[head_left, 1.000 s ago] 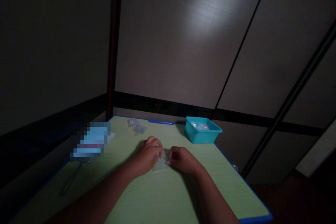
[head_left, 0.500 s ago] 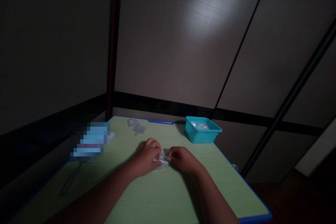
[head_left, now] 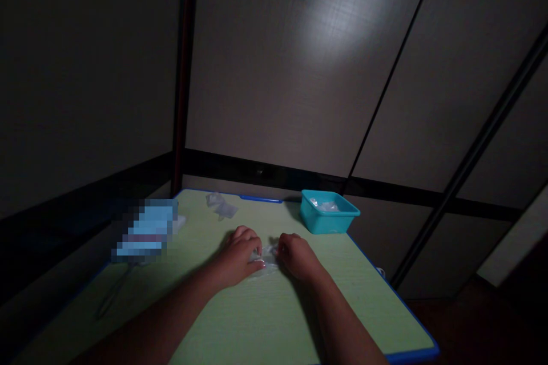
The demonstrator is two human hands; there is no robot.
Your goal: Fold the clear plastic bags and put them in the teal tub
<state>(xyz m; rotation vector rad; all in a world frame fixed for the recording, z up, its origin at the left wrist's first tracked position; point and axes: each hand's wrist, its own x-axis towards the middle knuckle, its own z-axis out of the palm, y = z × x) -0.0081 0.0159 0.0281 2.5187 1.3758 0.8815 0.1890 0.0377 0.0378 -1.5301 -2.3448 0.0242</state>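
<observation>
Between my two hands a small clear plastic bag (head_left: pixel 269 259) lies on the green tabletop (head_left: pixel 257 319). My left hand (head_left: pixel 240 256) holds the bag's left side, its thumb on the plastic and its fingers curled over. On the other side my right hand (head_left: pixel 297 255) pinches the bag's right edge, with its fingers closed. Whether the bag has anything inside is too small to tell.
A teal basket (head_left: pixel 327 222) with clear plastic pieces inside stands at the back right. Crumpled clear plastic (head_left: pixel 222 206) lies at the back left. A blurred blue object (head_left: pixel 149 231) with a cord sits at the left edge. Panels rise behind the table.
My right hand has moved slightly up, and the plastic between my hands has changed shape a little. My left hand has stayed nearly still. The whole view has shifted very slightly.
</observation>
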